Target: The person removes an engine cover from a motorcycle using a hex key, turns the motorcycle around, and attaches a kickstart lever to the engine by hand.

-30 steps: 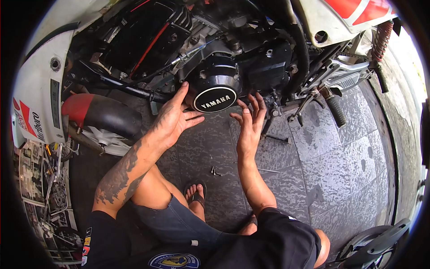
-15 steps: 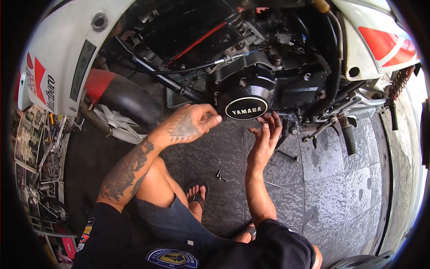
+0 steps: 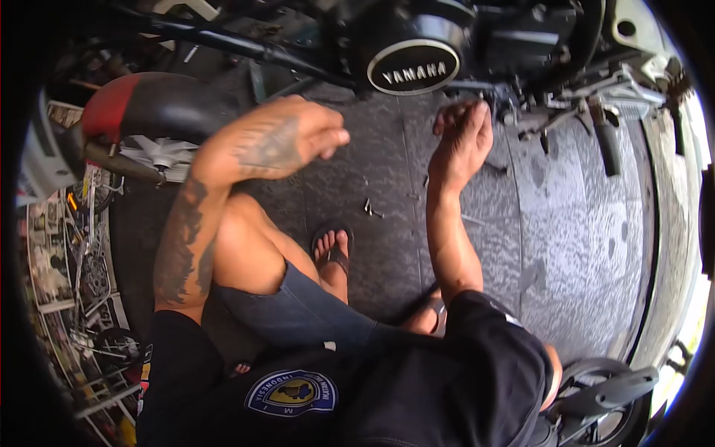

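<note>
The round black engine cover (image 3: 414,67) with raised YAMAHA lettering sits on the motorcycle engine at the top of the view. My left hand (image 3: 294,134), below and left of it, is closed with fingers and thumb drawn together; blur hides anything between them. Below the cover's right side, my right hand (image 3: 462,145) is raised with loosely bent fingers, and I see nothing held in it. Both hands are apart from the cover. On the floor tiles between them lie a few small bolts (image 3: 374,209).
A thin rod (image 3: 474,220) lies on the floor beyond my right forearm. The footrest (image 3: 607,141) sticks out at right, and the wheel (image 3: 160,149) with its red-and-black fender stands at left. Shelves of parts (image 3: 56,261) line the left edge; another wheel (image 3: 603,402) is at lower right.
My head view has tilted down, so the engine sits higher in the picture. Both hands have drawn back from the cover, and the right fingers no longer touch its lower edge.
</note>
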A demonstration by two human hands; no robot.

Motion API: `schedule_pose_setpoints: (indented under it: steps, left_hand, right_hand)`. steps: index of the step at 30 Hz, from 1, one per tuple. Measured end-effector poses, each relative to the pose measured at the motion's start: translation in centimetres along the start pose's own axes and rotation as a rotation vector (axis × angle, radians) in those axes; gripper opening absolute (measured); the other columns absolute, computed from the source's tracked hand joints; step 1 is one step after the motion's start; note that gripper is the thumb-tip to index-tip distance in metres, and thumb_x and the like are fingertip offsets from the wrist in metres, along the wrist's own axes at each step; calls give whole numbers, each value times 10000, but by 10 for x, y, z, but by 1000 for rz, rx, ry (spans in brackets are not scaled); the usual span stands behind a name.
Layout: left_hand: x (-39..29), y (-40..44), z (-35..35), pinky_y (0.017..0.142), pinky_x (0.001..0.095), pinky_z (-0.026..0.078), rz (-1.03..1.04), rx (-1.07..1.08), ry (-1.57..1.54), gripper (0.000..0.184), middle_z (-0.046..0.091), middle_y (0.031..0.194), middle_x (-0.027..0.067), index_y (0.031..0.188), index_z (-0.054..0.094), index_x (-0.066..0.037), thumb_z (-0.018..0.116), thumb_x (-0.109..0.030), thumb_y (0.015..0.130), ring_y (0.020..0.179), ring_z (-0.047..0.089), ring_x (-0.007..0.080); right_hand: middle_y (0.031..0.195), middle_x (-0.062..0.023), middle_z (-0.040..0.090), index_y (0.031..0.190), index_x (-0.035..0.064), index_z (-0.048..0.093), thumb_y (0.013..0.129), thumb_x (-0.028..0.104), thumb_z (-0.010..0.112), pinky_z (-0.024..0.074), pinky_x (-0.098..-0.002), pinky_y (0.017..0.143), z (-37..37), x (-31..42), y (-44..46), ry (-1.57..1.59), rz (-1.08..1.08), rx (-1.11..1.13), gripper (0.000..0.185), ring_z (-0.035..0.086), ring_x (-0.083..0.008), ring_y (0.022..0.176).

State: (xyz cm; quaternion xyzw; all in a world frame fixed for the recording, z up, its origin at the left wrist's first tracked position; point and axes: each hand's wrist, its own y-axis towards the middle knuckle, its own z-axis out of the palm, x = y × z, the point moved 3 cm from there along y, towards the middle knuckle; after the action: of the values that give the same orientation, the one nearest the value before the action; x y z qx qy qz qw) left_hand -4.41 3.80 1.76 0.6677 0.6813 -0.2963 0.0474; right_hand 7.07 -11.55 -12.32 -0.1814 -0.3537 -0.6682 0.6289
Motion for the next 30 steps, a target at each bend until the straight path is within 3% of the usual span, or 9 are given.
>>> schedule_pose_setpoints:
  steps: [5, 8, 11, 13, 14, 19, 21, 24, 30]
  left_hand:
    - [-14, -10, -11, 624, 381, 438, -203, 57, 45, 387, 557, 608, 108, 756, 583, 2, 525, -327, 952, 600, 548, 259]
    - [-13, -14, -11, 591, 393, 413, -149, -6, 27, 396, 528, 596, 123, 749, 571, 4, 526, -332, 953, 578, 519, 273]
    - [-17, -20, -13, 521, 351, 366, -38, -43, 34, 368, 479, 564, 107, 747, 528, 9, 543, -302, 942, 512, 471, 205]
    - [-21, -26, -13, 542, 362, 374, -26, -48, 69, 336, 485, 585, 121, 787, 540, 4, 551, -300, 930, 533, 483, 225]
    - [-23, -29, -12, 542, 362, 374, -18, -45, 61, 336, 485, 585, 121, 787, 540, 4, 551, -300, 930, 533, 483, 225]
    - [-24, -33, -11, 563, 395, 411, -50, -69, 70, 281, 542, 603, 154, 872, 601, -16, 590, -295, 898, 562, 552, 303]
    - [-25, -32, -9, 563, 394, 413, -28, -72, 57, 269, 547, 608, 151, 879, 600, -19, 593, -288, 895, 563, 553, 299]
    - [-32, -32, -10, 562, 391, 417, -4, -63, 52, 254, 554, 615, 141, 889, 597, -24, 602, -278, 890, 564, 555, 290]
    - [-32, -33, -9, 557, 381, 418, -43, -26, 47, 254, 544, 604, 113, 886, 594, -33, 611, -287, 888, 561, 553, 249]
  right_hand:
    - [593, -20, 461, 703, 46, 469, 1015, 256, 467, 353, -237, 472, -14, 2, -4, 55, 10, 53, 377, 433, -77, 521]
    - [566, 21, 459, 660, 53, 505, 1006, 254, 484, 316, -229, 441, -29, -16, -6, -281, 122, 273, 401, 406, -48, 492]
    - [704, -143, 654, 854, 34, 634, 941, 258, 572, 474, -386, 554, -52, -42, -3, -991, 123, 927, 248, 630, -293, 608]
    - [841, -191, 665, 955, 82, 647, 921, 276, 562, 508, -475, 693, -101, -72, 0, -1372, 15, 1186, 214, 645, -385, 800]
    - [934, -129, 681, 966, 93, 645, 899, 227, 579, 501, -473, 711, -121, -76, 3, -1505, 135, 1201, 164, 634, -364, 861]
    - [970, -148, 660, 1031, 153, 640, 899, 287, 561, 527, -477, 747, -193, -90, -12, -1601, 240, 1157, 204, 654, -362, 867]
    - [1109, -111, 560, 1134, 153, 588, 852, 212, 627, 511, -433, 857, -184, -87, -36, -1564, 209, 1254, 291, 584, -331, 1060]
    - [1161, -147, 497, 1175, 74, 540, 827, 143, 612, 474, -430, 911, -191, -108, -57, -1588, 71, 1149, 363, 521, -346, 1086]
    - [1027, -162, 556, 1070, 28, 545, 832, 98, 558, 477, -430, 885, -195, -124, -63, -1544, -82, 1175, 248, 541, -346, 1048]
